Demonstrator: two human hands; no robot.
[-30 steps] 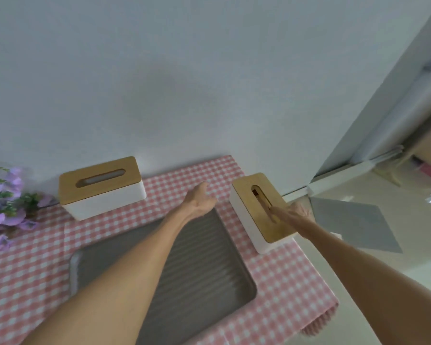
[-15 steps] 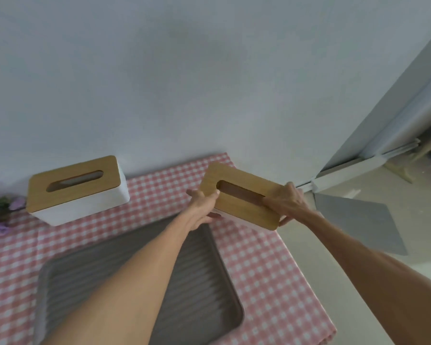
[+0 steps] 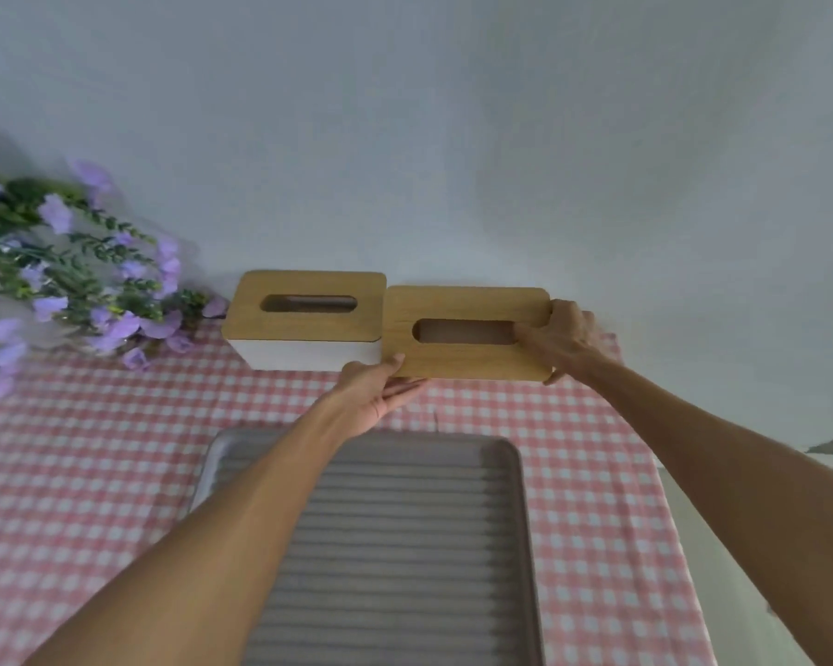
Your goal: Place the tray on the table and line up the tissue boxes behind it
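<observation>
A grey ribbed tray (image 3: pixel 405 545) lies on the pink checked tablecloth (image 3: pixel 92 449) in front of me. Behind it, against the wall, stands a white tissue box with a wooden lid (image 3: pixel 309 314). A second tissue box with a wooden lid (image 3: pixel 467 334) is held just to its right, lid edges nearly touching. My left hand (image 3: pixel 381 391) grips its near left corner from below. My right hand (image 3: pixel 563 343) holds its right end, one finger in the slot. Its white body is hidden under the lid.
A bunch of purple flowers with green leaves (image 3: pixel 68 276) lies at the back left, close to the first box. The wall (image 3: pixel 453 137) runs right behind both boxes. The table's right edge (image 3: pixel 664 497) drops off beside my right arm.
Both hands lifted the second box from the table's right side, turned it lengthwise along the wall, and carried it left next to the first box. The view also swung left.
</observation>
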